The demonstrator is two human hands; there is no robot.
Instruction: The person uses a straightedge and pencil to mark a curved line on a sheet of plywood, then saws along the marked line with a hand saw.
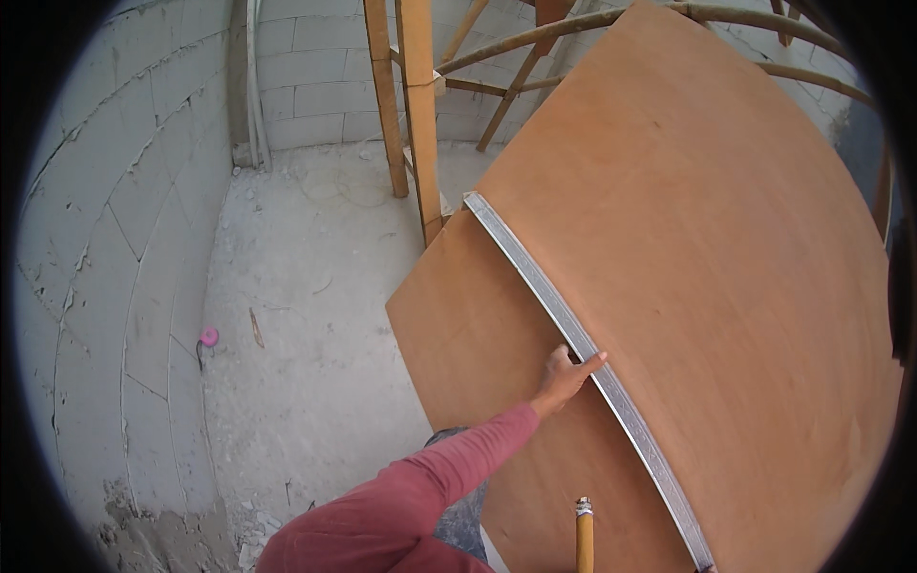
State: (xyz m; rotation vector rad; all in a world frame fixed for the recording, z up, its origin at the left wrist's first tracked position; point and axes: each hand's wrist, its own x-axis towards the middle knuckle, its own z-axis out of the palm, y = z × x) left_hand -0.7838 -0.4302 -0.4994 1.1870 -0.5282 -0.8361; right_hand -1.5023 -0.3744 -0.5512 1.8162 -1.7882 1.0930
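A long silver metal strip (549, 296) lies along the edge of a large brown plywood sheet (707, 239), running from upper left to lower right. Around its middle, my left hand (565, 374) is closed, thumb laid over the top and fingers curled at the side by the sheet's edge. Below and to the left is a second plywood sheet (458, 306), partly under the first. At the strip's lower end, only what seems a fingertip of my right hand (709, 570) shows at the picture's rim; the rest is hidden.
A yellow stick (585, 540) with a pale tip stands out near the bottom edge. Wooden posts (417, 115) and a pole frame (535, 48) rise behind the sheets. Left are a grey block wall (124, 239), the dusty floor (296, 286) and a small pink round object (209, 336).
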